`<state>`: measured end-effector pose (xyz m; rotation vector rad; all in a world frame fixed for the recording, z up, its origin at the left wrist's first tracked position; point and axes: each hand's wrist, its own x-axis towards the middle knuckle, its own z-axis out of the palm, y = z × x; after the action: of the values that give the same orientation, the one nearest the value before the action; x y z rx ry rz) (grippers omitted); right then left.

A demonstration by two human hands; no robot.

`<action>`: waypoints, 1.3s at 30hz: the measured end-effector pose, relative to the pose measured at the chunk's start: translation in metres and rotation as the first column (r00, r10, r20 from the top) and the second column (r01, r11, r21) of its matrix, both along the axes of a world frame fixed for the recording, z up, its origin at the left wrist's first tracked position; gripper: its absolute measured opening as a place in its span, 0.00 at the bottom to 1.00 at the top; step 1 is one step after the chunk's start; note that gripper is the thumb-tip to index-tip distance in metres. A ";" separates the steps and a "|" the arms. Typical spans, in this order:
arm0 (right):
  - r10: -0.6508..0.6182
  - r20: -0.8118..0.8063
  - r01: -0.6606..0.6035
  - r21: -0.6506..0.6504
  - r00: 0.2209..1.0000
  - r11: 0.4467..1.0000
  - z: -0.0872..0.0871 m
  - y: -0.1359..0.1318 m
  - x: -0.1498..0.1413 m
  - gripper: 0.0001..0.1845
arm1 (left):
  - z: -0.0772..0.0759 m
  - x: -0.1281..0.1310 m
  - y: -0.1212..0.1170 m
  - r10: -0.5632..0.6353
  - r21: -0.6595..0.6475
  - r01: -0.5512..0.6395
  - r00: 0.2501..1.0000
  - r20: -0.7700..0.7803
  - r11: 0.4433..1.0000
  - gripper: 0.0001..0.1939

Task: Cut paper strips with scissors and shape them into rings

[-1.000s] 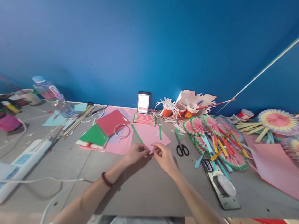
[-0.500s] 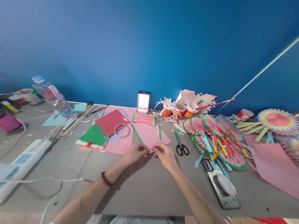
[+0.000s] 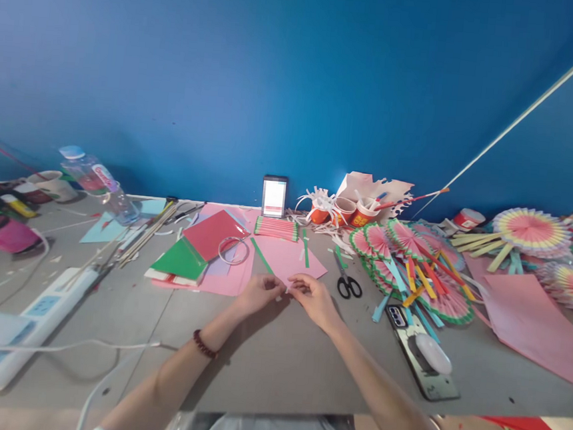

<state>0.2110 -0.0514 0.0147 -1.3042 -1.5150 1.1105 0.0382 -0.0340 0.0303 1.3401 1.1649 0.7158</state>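
Note:
My left hand and my right hand meet at the middle of the grey table. The fingers of both are pinched together on a small folded paper piece, too small to make out well. They hover at the near edge of a pink paper sheet with green strips lying on it. A dark bead bracelet is on my left wrist. Black scissors lie just right of my right hand.
Red and green sheets and a tape ring lie to the left. A heap of pink pleated fans sits to the right, with a phone, cups and a propped phone behind. A power strip and bottle lie far left.
Both hands stay pinched together on the small paper piece; only the fingers shift slightly, and the view drifts a little.

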 end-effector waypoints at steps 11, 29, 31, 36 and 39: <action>0.006 0.113 -0.023 0.147 0.994 0.989 0.002 -0.004 -0.003 0.14 | -0.003 -0.002 0.001 -0.040 0.039 0.040 0.999 0.005 0.998 0.14; -0.024 0.152 -0.003 0.176 0.988 0.984 -0.006 -0.006 -0.009 0.11 | -0.007 -0.001 0.001 -0.035 0.094 0.039 0.998 -0.044 0.995 0.13; -0.026 0.162 -0.004 0.181 0.987 0.983 -0.006 -0.006 -0.009 0.11 | -0.009 -0.001 0.001 -0.023 0.084 0.025 0.999 -0.026 0.996 0.13; -0.044 0.213 -0.001 0.207 0.976 0.978 -0.003 -0.008 -0.011 0.10 | -0.014 -0.002 0.003 -0.035 0.061 0.033 0.999 0.033 0.998 0.14; -0.053 0.227 0.003 0.217 0.972 0.976 -0.003 -0.008 -0.012 0.10 | -0.017 -0.003 0.004 -0.061 0.070 0.059 0.998 0.024 0.996 0.14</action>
<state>0.1988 -0.0595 0.0118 -1.3342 -1.7289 0.7701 0.0351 -0.0303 0.0137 1.4135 1.0830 0.7334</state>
